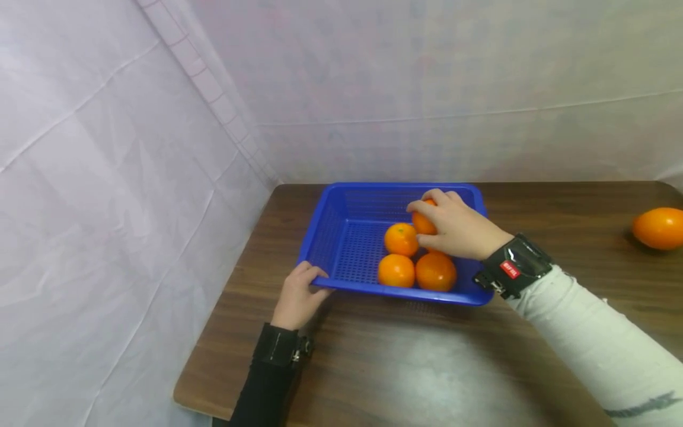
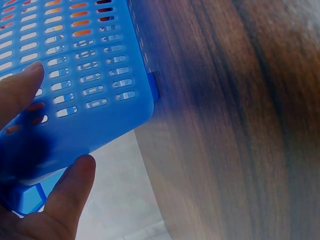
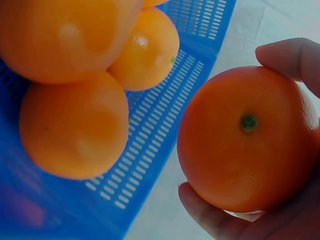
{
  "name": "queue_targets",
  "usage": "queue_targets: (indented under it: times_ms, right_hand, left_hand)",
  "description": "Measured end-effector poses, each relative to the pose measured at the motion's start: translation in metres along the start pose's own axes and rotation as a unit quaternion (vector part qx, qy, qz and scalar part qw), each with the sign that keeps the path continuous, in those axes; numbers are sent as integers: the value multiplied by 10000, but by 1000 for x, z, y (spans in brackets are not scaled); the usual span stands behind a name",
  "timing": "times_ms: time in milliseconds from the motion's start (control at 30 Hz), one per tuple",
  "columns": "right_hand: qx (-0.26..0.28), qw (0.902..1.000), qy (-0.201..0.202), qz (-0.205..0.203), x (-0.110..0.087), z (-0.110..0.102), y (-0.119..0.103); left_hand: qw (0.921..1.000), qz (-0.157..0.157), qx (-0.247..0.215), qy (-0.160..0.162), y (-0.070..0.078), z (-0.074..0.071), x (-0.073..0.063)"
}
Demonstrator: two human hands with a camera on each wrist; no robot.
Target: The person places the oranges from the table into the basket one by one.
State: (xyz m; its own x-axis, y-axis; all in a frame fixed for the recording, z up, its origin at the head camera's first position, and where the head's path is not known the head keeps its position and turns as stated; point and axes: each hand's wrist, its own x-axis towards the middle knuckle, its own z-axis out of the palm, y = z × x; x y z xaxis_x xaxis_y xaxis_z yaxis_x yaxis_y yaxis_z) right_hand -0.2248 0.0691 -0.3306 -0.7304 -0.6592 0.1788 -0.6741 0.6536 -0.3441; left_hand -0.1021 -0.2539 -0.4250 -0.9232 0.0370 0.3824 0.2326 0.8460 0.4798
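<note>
Over the right part of the basket, toward its far side, an orange (image 3: 240,155) is held by the right hand (image 1: 452,226). That hand's grip pinches the fruit, with digits curled against opposite sides of it; the right wrist view shows the small green stem spot on its skin. Just beside it in the basket are more oranges: one (image 1: 400,239) with its stem end up, another (image 1: 396,271) close to the near wall, and a larger, deeper-coloured one (image 1: 436,273) to the right of that. A further bit of orange skin peeks out below the right hand, mostly hidden.

The blue plastic basket (image 1: 405,186) has slotted walls and a perforated floor. At its near left corner the left hand (image 1: 299,296) holds the rim, fingers curled over the edge and the grip closed about it. Beneath lies a brown wood-grain desk (image 1: 373,362), and well apart, at its right, rests a lone orange (image 1: 660,228). White cloth (image 1: 443,77) hangs behind the desk and along the left.
</note>
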Motion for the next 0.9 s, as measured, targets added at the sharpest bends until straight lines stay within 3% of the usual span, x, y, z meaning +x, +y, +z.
queue_targets:
  times_ms: [533,900]
  right_hand:
    - [109,9979,-640,88,15,14,-16]
    - [-25,9962,-784,-371,28,23,-37]
  left_hand:
    - [9997,207,-90,-10,4,3,3]
    - [10000,94,-18,20,6,1,-1]
